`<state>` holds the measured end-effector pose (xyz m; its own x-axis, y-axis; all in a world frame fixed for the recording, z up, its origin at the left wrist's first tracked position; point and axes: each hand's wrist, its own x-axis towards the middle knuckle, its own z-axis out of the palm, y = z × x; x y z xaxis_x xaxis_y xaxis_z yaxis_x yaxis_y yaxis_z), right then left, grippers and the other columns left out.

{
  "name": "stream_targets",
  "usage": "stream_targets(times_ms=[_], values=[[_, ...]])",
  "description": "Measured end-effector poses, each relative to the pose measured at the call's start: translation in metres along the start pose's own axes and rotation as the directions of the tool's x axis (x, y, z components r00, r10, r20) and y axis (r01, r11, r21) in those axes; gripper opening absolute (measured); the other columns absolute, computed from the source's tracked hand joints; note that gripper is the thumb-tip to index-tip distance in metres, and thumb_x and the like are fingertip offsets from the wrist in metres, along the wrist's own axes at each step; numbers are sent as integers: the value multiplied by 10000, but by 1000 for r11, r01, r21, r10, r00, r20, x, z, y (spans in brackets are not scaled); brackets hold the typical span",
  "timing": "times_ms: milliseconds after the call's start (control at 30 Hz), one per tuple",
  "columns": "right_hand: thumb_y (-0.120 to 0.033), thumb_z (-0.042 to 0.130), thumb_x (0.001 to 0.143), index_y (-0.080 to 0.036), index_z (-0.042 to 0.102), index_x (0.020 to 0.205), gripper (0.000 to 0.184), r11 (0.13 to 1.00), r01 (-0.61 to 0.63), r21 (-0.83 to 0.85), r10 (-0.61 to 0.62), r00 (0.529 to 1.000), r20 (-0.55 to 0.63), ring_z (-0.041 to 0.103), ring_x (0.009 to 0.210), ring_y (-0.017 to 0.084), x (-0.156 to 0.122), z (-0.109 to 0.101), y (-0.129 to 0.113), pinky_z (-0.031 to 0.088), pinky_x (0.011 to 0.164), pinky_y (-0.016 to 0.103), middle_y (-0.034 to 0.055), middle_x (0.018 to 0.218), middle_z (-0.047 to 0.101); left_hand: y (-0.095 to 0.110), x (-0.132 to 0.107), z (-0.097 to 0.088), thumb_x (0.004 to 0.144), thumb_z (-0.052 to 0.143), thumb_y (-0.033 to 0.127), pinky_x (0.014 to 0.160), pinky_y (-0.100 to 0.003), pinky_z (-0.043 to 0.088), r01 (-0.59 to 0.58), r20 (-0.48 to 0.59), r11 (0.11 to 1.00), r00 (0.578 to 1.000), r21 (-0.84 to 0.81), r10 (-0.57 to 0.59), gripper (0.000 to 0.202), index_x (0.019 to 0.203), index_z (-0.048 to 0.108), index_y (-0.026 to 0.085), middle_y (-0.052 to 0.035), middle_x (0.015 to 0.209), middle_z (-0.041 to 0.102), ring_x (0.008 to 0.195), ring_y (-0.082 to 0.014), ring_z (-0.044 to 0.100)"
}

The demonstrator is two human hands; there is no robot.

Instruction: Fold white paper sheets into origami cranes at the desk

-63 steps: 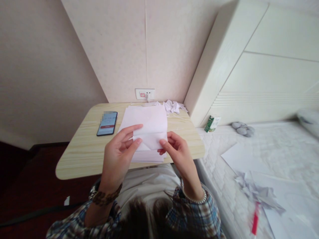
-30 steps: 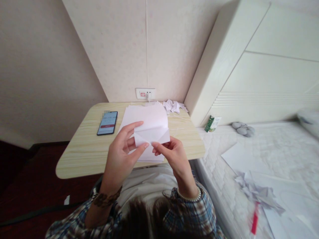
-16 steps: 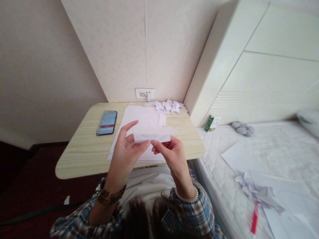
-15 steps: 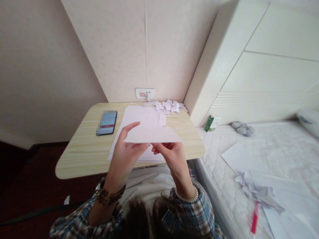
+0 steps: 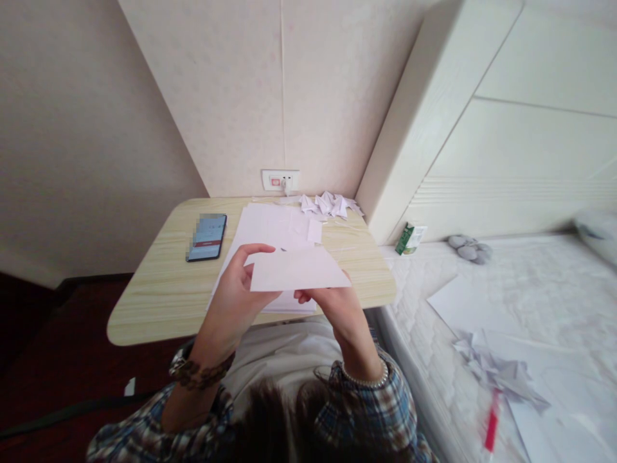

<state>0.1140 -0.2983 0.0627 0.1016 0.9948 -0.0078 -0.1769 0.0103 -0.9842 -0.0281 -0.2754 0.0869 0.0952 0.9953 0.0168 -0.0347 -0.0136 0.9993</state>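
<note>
Both my hands hold a folded white paper (image 5: 296, 270) up over the near edge of a small light wooden table (image 5: 159, 289). My left hand (image 5: 236, 299) grips its left end, index finger curled over the top edge. My right hand (image 5: 337, 308) pinches the lower right part from underneath, its fingers mostly hidden behind the sheet. Below the held piece, a stack of white paper sheets (image 5: 270, 225) lies flat on the table.
A phone (image 5: 207, 237) with a lit screen lies on the table's left. Small folded paper pieces (image 5: 328, 204) pile up by the wall socket (image 5: 280, 181). A bed (image 5: 506, 308) at the right carries loose sheets, crumpled paper (image 5: 501, 373), a red object (image 5: 491, 427) and a small green carton (image 5: 409, 239).
The large sheet that stood behind the folded piece now lies flat on the table. The held paper has been turned over and tilted, showing a broad flat face.
</note>
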Motion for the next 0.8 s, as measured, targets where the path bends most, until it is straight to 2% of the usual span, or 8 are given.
stream_targets(times_ms=[200, 333, 400, 500, 567, 633, 700, 800], values=[[-369, 770, 648, -184, 643, 623, 226, 1000, 1, 14, -1, 1000, 10, 562, 486, 107, 1, -10, -3, 481, 502, 229, -16, 524, 646, -2, 3, -6, 526, 762, 207, 545, -249, 480, 57, -84, 997, 995, 42, -54, 447, 901, 523, 243, 48, 702, 646, 614, -160, 622], [-354, 786, 617, -180, 642, 613, 226, 1000, -15, 11, 15, 999, 34, 566, 486, 101, 2, -22, -6, 467, 505, 223, -25, 523, 645, -2, 2, -11, 533, 738, 187, 531, -243, 465, 21, -58, 997, 998, 71, -17, 409, 890, 549, 244, 45, 715, 645, 627, -161, 614], [-349, 767, 637, -177, 641, 607, 215, 1000, -13, 16, 13, 1000, 5, 547, 473, 91, 2, -30, -8, 445, 493, 216, -28, 507, 631, -2, 2, -14, 521, 734, 167, 526, -230, 457, -17, -89, 998, 996, 68, 23, 409, 889, 573, 244, 48, 725, 638, 645, -155, 608], [-354, 737, 681, -183, 634, 617, 210, 1000, 26, 13, -24, 995, -102, 517, 464, 85, 2, -39, -11, 436, 499, 220, -35, 491, 608, -3, 4, -18, 506, 769, 173, 575, -244, 494, -28, -189, 999, 981, 44, 35, 425, 878, 574, 238, 37, 760, 648, 694, -164, 629], [-342, 734, 691, -186, 636, 641, 191, 999, 40, 15, -38, 996, -84, 532, 494, 89, 1, -37, -11, 442, 524, 226, -30, 529, 627, -4, 6, -18, 522, 782, 202, 615, -267, 517, 1, -190, 1000, 982, 31, 4, 434, 893, 561, 233, 27, 775, 661, 725, -178, 647], [-328, 745, 673, -185, 664, 718, 170, 1000, 9, 27, -9, 1000, 14, 564, 536, 100, 0, -29, -10, 449, 545, 232, -19, 593, 666, -7, 6, -16, 527, 778, 215, 628, -271, 516, -21, -135, 999, 991, 36, 25, 436, 901, 555, 232, 32, 770, 659, 741, -182, 651], [-317, 780, 628, -184, 643, 664, 195, 999, -13, 35, 10, 996, 94, 570, 533, 108, 0, -18, -7, 443, 532, 230, -27, 555, 643, -9, 5, -12, 521, 772, 210, 627, -262, 509, -65, -84, 997, 994, 35, 67, 431, 891, 554, 237, 44, 767, 655, 746, -178, 652], [-366, 756, 668, -186, 644, 654, 212, 998, -15, 61, 9, 995, 96, 564, 525, 109, 0, -6, -5, 457, 542, 240, -23, 550, 633, -8, 3, -5, 535, 770, 198, 635, -271, 532, -20, -63, 1000, 998, -13, 20, 434, 898, 536, 241, 46, 759, 677, 726, -180, 670]])
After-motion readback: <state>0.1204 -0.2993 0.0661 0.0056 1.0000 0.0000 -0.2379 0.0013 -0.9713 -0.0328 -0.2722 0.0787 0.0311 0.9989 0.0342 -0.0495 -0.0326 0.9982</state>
